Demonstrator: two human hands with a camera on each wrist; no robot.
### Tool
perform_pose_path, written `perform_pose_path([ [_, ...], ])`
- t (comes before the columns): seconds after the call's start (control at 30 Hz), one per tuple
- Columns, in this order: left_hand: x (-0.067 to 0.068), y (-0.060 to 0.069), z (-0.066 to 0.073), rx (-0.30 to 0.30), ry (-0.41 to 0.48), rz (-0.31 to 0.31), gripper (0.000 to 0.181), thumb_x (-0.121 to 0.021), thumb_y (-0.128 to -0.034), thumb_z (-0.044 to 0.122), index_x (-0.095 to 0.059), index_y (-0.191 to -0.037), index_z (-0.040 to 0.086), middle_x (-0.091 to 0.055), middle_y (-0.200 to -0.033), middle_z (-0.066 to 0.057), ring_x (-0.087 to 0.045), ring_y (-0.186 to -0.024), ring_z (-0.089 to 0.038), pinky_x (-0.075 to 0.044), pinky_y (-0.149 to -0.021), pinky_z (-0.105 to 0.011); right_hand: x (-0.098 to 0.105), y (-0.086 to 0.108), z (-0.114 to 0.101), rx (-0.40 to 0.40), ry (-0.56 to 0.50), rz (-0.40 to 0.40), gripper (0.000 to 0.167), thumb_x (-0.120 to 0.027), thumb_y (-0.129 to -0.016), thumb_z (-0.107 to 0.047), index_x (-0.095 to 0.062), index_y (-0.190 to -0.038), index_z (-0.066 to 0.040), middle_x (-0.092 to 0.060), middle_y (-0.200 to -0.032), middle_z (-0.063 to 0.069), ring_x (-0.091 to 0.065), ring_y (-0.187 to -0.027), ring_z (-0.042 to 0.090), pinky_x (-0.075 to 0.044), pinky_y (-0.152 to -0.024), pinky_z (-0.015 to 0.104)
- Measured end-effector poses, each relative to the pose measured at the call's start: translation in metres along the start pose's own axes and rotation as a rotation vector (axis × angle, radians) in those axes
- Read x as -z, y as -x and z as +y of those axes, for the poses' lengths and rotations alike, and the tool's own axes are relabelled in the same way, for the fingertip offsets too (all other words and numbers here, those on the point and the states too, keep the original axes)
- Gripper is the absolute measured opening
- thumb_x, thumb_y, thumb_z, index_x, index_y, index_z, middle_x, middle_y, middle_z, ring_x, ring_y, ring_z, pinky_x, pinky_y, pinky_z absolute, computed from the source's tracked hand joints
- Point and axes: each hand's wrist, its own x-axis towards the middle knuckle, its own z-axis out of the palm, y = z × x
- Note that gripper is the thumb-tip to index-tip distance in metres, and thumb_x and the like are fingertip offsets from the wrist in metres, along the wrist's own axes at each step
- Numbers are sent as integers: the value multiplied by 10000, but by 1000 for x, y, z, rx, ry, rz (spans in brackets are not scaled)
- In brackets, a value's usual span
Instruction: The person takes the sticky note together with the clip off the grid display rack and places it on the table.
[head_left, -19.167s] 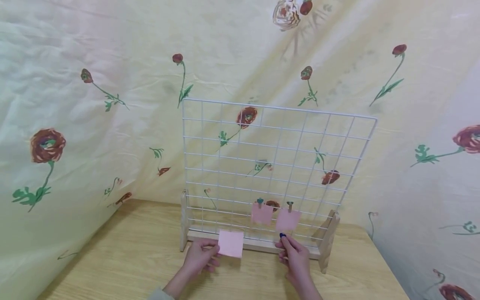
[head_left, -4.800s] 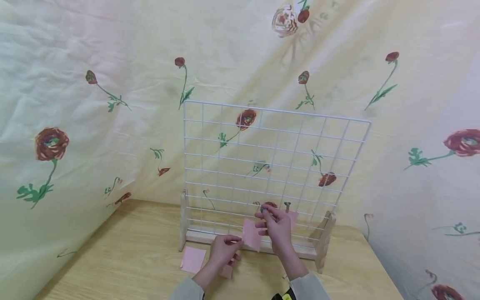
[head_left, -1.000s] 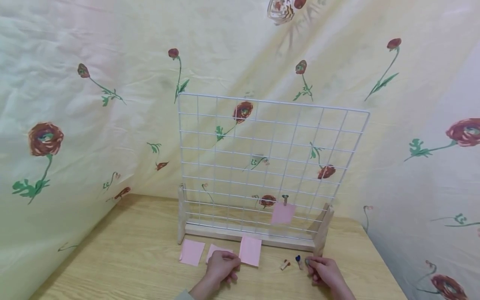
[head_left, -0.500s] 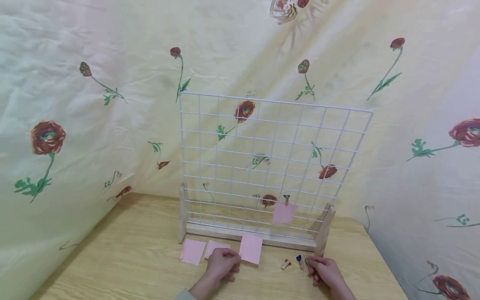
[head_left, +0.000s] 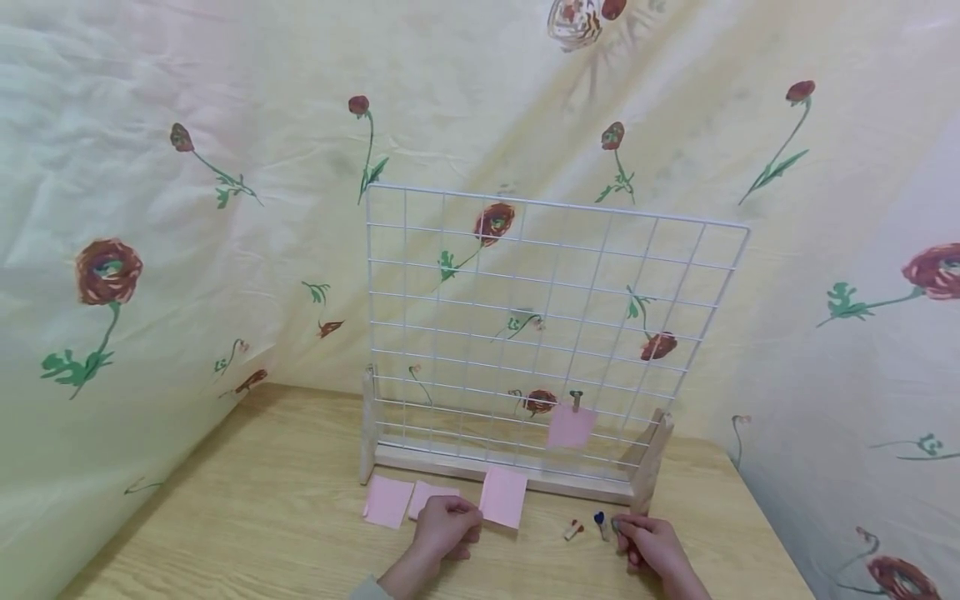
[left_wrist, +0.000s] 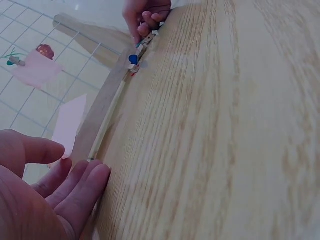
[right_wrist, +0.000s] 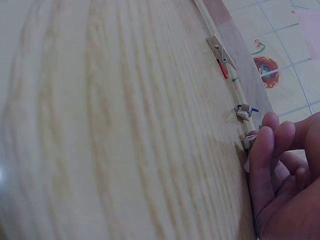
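Observation:
My left hand [head_left: 442,532] pinches the lower left corner of a pink paper note [head_left: 504,498], held in front of the grid's wooden base. Down on the table at the right, my right hand [head_left: 654,546] pinches a small wooden clothespin [right_wrist: 248,142] with a green head, mostly covered by the fingers. Beside it lie a blue-topped mini clothespin [head_left: 600,523] and a red-topped one [head_left: 573,530]. Two more pink notes, a left one [head_left: 387,502] and a partly hidden one [head_left: 433,495], lie left of the held note. Another note [head_left: 572,427] hangs from the grid by a green-topped clothespin [head_left: 576,400].
A white wire grid [head_left: 540,283] stands upright in a wooden stand [head_left: 651,467] on the wood-grain table [head_left: 247,500]. Floral cloth [head_left: 225,83] hangs behind and at both sides.
Earlier, two notes hung on the grid; the left one came off with its green clothespin. Both hands came down to the table. Over the last second they hardly moved.

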Motion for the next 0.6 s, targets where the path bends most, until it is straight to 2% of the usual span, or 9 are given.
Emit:
perform_pose_path([
  [0.37, -1, 1, 6, -62, -84, 24, 82, -701, -752, 68, -705, -823, 27, -685, -713, -40, -630, -644, -131, -542, -554, -258, 0, 1, -1, -1, -5, -1, 306, -515, -950, -55, -584, -1191, 120, -586, -688, 44, -497, -525, 112, -497, -499, 236],
  [0.6, -3, 9, 5, 18, -20, -18, 74, -676, -795, 53, -671, -860, 17, -662, -642, -50, -606, -500, -108, -512, -417, -217, 0, 2, 1, 16, -1, 1, 308, -510, -951, -50, -579, -1194, 126, -580, -681, 48, -495, -518, 114, -491, -489, 231],
])
